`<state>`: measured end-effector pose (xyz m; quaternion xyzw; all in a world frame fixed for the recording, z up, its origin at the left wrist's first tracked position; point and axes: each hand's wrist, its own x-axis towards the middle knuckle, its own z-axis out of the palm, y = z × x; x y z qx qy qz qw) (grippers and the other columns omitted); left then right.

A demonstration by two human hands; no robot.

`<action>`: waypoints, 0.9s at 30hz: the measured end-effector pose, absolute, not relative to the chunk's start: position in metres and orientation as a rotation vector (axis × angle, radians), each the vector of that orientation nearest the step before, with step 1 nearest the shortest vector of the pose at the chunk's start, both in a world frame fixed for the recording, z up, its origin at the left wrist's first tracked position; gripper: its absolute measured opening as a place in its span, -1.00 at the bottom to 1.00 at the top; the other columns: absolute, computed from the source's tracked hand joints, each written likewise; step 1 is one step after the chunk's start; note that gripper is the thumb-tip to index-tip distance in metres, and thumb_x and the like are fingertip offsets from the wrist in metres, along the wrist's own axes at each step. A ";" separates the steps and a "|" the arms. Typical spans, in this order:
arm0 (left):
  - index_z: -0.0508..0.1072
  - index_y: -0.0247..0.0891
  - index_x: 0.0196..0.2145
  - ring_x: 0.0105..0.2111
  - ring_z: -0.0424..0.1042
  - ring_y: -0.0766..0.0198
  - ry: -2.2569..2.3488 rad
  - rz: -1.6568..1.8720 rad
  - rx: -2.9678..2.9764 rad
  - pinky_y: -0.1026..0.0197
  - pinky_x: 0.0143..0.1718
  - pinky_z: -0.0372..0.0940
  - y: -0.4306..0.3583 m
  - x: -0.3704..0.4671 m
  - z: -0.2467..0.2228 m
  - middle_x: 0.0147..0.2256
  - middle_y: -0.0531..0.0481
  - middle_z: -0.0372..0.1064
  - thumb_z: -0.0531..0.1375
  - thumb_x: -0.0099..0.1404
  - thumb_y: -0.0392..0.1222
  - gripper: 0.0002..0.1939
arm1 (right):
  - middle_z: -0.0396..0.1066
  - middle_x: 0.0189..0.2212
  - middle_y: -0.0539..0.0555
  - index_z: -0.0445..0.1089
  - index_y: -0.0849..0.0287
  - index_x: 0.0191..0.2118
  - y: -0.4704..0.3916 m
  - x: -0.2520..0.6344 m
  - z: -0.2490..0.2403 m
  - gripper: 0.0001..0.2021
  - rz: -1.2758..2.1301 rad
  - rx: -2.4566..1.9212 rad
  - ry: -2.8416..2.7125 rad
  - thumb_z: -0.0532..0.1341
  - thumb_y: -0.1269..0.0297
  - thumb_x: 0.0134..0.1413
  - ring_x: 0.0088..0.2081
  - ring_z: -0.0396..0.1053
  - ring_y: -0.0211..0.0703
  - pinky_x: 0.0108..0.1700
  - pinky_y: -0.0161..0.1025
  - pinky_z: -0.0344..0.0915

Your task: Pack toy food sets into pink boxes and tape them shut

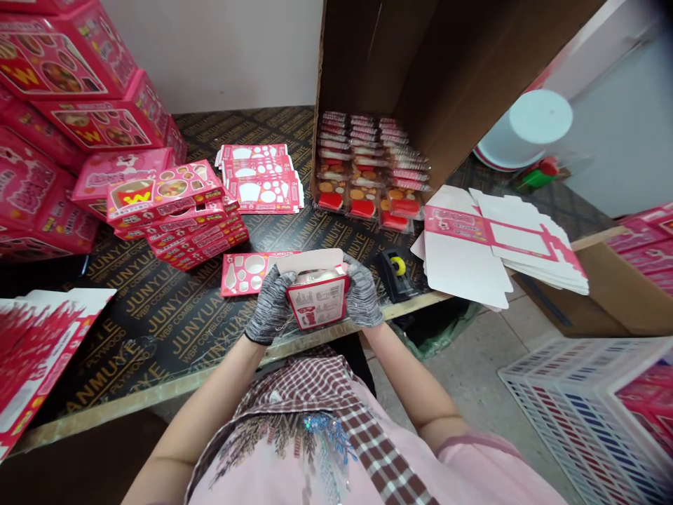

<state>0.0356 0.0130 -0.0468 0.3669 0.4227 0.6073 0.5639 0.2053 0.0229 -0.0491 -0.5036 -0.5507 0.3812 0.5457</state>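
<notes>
In the head view, you look down at your two hands in grey knit gloves above the front edge of a black plywood desk (120, 308) printed with gold lettering. Your left hand (270, 301) and right hand (362, 293) each have a closed grip on opposite sides of a small pink-and-white cardboard box (318, 312). Its white flap (310, 260) stands raised, and something clear and shiny shows at the open end.

Just behind your left hand lies a flat pink card piece with white rounded shapes (246, 274). Near your right hand sits a black tape dispenser with a yellow core (392, 286).

Farther back on the left are a stack of closed pink boxes (184, 210) and a pile of flat pink cartons with white shapes (263, 189). Behind your hands, a large brown cardboard carton (410, 56) on its side holds rows of clear packets with red and orange contents (362, 189). To the right, unfolded pink-and-white box blanks (463, 270) lie fanned across the desk.
</notes>
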 end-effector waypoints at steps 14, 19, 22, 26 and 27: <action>0.60 -0.18 -0.26 -0.23 0.57 0.19 1.213 1.364 2.045 0.13 -0.13 0.49 -0.008 0.016 -0.010 -0.23 -0.05 0.60 0.36 0.23 -0.20 -0.90 | 0.63 -0.15 0.15 0.57 0.11 -0.34 0.019 0.235 -0.038 -0.75 0.995 -0.919 -1.291 0.33 0.02 0.09 -0.09 0.58 0.06 0.05 0.05 0.46; 0.58 -0.22 -0.35 -0.42 0.55 0.21 1.245 1.328 1.894 0.17 -0.30 0.49 -0.002 0.018 0.000 -0.39 -0.02 0.58 0.37 0.21 -0.11 -0.86 | 0.64 -0.34 0.08 0.59 0.09 -0.42 0.028 0.251 -0.023 -0.83 0.887 -0.995 -1.500 0.38 0.12 0.05 -0.26 0.59 -0.04 -0.13 -0.09 0.51; 0.58 -0.21 -0.38 -0.36 0.56 0.23 1.227 1.315 1.987 0.19 -0.26 0.49 -0.007 0.024 0.004 -0.35 -0.02 0.59 0.32 0.27 -0.15 -0.90 | 0.64 -0.40 0.05 0.59 0.09 -0.46 0.035 0.257 -0.015 -0.80 0.946 -1.007 -1.524 0.39 0.10 0.04 -0.31 0.60 -0.04 -0.17 -0.11 0.52; 0.55 -0.20 -0.31 -0.25 0.57 0.26 1.163 1.360 2.251 0.21 -0.21 0.50 -0.015 0.025 0.001 -0.25 -0.03 0.59 0.26 0.33 -0.22 -0.93 | 0.64 -0.40 0.04 0.60 0.09 -0.47 0.038 0.259 -0.010 -0.79 0.984 -0.975 -1.569 0.40 0.09 0.03 -0.31 0.61 -0.03 -0.17 -0.10 0.54; 0.54 -0.21 -0.32 -0.27 0.57 0.27 1.153 1.373 2.290 0.23 -0.22 0.50 -0.016 0.023 0.000 -0.26 -0.03 0.58 0.25 0.33 -0.24 -0.94 | 0.64 -0.40 0.05 0.61 0.09 -0.47 0.037 0.260 -0.010 -0.79 0.977 -0.968 -1.588 0.40 0.08 0.04 -0.30 0.61 -0.03 -0.17 -0.11 0.55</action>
